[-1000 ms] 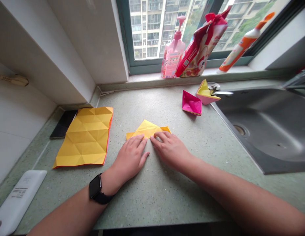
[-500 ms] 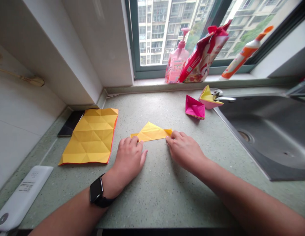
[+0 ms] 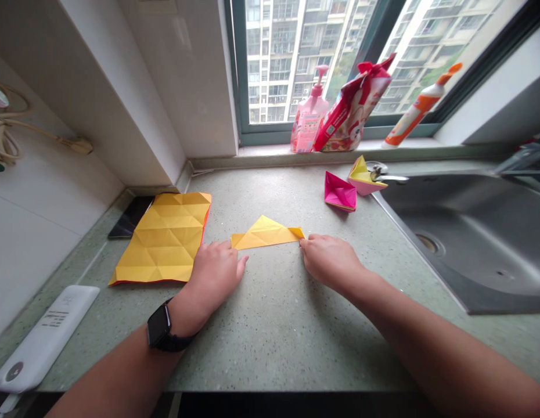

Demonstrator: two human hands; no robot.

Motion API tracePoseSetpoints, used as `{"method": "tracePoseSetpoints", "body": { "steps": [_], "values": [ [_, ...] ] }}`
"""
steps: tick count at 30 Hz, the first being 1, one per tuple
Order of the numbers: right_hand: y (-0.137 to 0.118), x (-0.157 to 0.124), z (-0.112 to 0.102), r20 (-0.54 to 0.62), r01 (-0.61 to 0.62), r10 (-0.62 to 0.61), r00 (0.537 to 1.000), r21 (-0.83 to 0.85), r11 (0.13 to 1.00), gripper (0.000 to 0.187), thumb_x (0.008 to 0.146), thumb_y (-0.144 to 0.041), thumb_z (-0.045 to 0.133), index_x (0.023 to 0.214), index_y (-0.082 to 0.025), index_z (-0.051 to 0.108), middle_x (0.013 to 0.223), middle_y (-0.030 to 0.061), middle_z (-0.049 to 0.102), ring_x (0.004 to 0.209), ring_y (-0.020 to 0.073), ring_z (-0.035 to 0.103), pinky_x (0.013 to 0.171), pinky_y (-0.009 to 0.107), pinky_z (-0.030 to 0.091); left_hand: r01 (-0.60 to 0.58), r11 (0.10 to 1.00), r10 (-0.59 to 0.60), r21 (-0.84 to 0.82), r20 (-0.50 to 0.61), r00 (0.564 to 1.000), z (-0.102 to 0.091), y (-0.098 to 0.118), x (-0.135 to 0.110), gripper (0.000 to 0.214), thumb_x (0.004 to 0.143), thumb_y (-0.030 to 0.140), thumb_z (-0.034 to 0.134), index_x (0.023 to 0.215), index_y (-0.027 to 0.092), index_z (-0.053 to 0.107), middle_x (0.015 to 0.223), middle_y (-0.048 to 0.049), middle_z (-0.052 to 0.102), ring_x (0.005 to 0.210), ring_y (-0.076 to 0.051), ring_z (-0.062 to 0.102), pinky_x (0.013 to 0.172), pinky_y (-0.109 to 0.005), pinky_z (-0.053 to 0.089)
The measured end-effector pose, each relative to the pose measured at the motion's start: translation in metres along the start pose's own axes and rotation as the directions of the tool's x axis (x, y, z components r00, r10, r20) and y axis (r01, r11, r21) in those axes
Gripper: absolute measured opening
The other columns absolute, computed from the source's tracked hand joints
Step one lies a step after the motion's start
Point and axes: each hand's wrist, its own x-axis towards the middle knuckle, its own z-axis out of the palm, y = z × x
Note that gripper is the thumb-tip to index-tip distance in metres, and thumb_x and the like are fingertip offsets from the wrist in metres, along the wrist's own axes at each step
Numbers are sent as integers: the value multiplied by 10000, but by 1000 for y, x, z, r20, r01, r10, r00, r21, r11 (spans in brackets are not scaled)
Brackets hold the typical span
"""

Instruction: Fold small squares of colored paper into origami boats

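A folded yellow origami paper point(image 3: 265, 234) lies flat on the counter in front of me, a peaked triangle above a straight lower strip. At its right end, my right hand point(image 3: 333, 258) is closed, thumb and fingertips pinching the corner. My left hand point(image 3: 218, 270), with a black watch on the wrist, rests beside the left end; its thumb is spread from the fingers and it holds nothing. Its fingertips are close to the strip's left corner, and I cannot tell whether they touch it. Creased yellow paper sheets point(image 3: 168, 241) with a red underside lie to the left.
A pink paper boat point(image 3: 339, 193) and a yellow-and-pink paper boat point(image 3: 366, 180) stand near the steel sink point(image 3: 492, 244). A dark phone point(image 3: 129, 217) and a white power strip point(image 3: 50, 334) lie left. A pump bottle point(image 3: 310, 119), red bag point(image 3: 352, 110) and orange-white bottle point(image 3: 416, 113) line the sill.
My left hand has slid left off the folded paper, uncovering its left end. My right hand has shifted slightly right along the paper's corner. The view has moved a little.
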Motion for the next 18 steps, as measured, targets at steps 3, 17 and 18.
{"method": "tracePoseSetpoints", "body": {
  "steps": [3, 17, 18],
  "values": [
    [0, 0, 0, 2, 4, -4, 1000, -2, 1000, 334, 1018, -128, 489, 1086, -158, 814, 1085, 167, 792, 979, 292, 761, 732, 352, 500, 27, 999, -26, -28, 22, 999, -3, -1, 1, 420, 1085, 407, 543, 858, 169, 805, 918, -139, 765, 838, -299, 696, 792, -426, 509],
    [-11, 3, 15, -154, 80, -71, 985, 52, 995, 330, 1118, -312, 464, 1143, -188, 769, 1134, 137, 793, 973, 268, 757, 735, 346, 487, 59, 996, -57, -74, 28, 998, -2, -4, 2, 400, 1102, 370, 536, 859, 182, 791, 922, -117, 775, 876, -291, 723, 764, -380, 511],
    [-12, 3, 17, -166, 93, -83, 983, 55, 994, 320, 1117, -318, 474, 1162, -191, 764, 1147, 137, 790, 969, 265, 756, 732, 344, 483, 58, 995, -57, -75, 16, 998, -2, -5, 2, 395, 1100, 362, 536, 858, 181, 790, 913, -117, 772, 872, -292, 722, 766, -383, 513]
  ]
}}
